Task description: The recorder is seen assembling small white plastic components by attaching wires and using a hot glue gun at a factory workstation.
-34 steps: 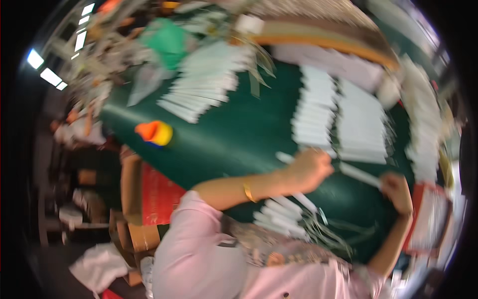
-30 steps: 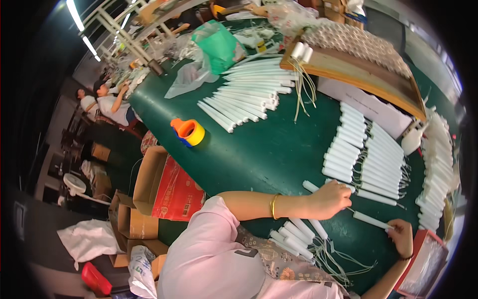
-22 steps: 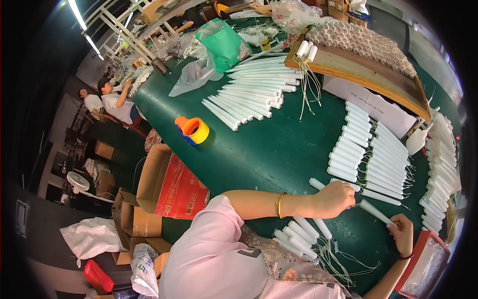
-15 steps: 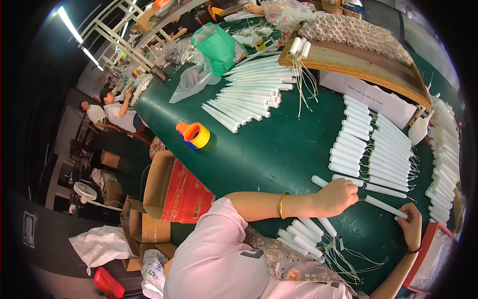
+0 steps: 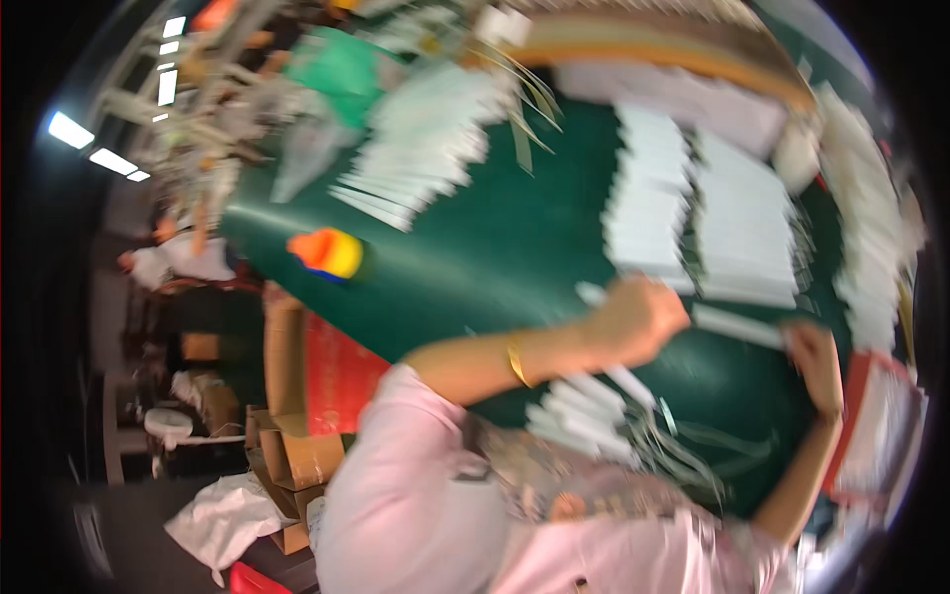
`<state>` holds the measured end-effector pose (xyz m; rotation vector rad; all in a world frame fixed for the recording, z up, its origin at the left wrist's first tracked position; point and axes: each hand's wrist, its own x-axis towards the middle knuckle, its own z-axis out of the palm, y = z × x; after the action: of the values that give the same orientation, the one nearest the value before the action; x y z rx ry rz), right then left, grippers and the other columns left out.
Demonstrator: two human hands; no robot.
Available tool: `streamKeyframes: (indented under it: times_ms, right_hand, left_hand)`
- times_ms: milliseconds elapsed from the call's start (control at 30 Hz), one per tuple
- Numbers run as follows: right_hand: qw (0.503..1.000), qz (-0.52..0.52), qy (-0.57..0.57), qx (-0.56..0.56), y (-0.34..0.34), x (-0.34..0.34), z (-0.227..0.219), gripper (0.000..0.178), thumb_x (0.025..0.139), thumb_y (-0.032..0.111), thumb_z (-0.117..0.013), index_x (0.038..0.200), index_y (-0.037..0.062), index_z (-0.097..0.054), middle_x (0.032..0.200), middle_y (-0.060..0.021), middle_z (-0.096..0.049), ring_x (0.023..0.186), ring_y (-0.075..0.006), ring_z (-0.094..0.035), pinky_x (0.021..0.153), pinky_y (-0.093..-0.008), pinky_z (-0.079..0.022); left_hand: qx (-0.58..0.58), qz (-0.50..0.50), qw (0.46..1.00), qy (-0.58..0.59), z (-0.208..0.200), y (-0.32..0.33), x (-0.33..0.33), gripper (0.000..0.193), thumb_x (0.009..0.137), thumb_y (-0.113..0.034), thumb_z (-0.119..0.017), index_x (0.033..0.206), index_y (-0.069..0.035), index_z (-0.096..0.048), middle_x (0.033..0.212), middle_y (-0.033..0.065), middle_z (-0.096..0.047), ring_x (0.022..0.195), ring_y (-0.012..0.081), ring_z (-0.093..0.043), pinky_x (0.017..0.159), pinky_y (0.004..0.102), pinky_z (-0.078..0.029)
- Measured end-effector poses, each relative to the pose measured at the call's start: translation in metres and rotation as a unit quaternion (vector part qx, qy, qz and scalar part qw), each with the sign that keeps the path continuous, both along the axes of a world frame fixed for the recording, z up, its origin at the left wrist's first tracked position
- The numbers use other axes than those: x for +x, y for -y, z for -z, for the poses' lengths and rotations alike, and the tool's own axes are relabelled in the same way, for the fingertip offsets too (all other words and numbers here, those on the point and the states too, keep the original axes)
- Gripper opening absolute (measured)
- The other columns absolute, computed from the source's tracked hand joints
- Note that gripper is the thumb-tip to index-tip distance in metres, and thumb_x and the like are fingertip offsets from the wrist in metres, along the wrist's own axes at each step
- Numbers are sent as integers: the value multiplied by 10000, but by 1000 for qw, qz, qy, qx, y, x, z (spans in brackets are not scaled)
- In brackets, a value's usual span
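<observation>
Motion blurs the whole picture. My left hand [image 5: 641,319] is closed in a fist over the table, a gold bangle [image 5: 518,359] on its wrist. From the fist's left side pokes the end of a white tube [image 5: 591,293]; the fingers hide the rest. My right hand [image 5: 811,356] grips the right end of another slim white tube [image 5: 737,325], which lies sideways between both hands. Just beyond stand two columns of white tubes [image 5: 648,198], laid side by side with thin wires at their ends. Nearer my body sits a loose bunch of white tubes [image 5: 579,416] with trailing wires [image 5: 683,450].
An orange, yellow and blue tape dispenser [image 5: 332,253] sits at left, with fanned white tubes [image 5: 416,148] and a green bag [image 5: 341,74] behind. A wood-edged tray [image 5: 653,45] spans the back. A red box [image 5: 859,426] stands at right, cardboard boxes [image 5: 292,436] at lower left.
The view has swung, so the table's contents sit higher and further left in it. Both hands keep their holds, with the right-hand tube still between them.
</observation>
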<state>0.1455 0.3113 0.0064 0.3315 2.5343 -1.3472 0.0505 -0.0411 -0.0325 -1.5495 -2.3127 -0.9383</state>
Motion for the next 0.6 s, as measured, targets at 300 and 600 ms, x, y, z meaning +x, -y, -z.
streamKeyframes:
  times_ms: [300, 600]
  right_hand:
    - [994, -36, -84, -52, -8, 0, 23, 206, 958, 42, -763, 1153, -24, -747, 1014, 7, -716, 895, -45, -604, 825, -222, -512]
    - [998, -40, -24, -34, -7, 8, 10, 210, 1016, 128, -708, 1151, -18, -775, 854, 27, -688, 745, -37, -586, 630, -209, -449]
  left_hand:
    - [41, -30, 994, 94, -11, -10, -4, 125, 880, -26, -729, 941, -84, -637, 706, 77, -664, 649, 310, -669, 597, 451, -498]
    - [15, -30, 991, 126, -14, -11, 5, 140, 879, -17, -748, 931, -77, -632, 744, 65, -692, 662, 276, -679, 636, 401, -504]
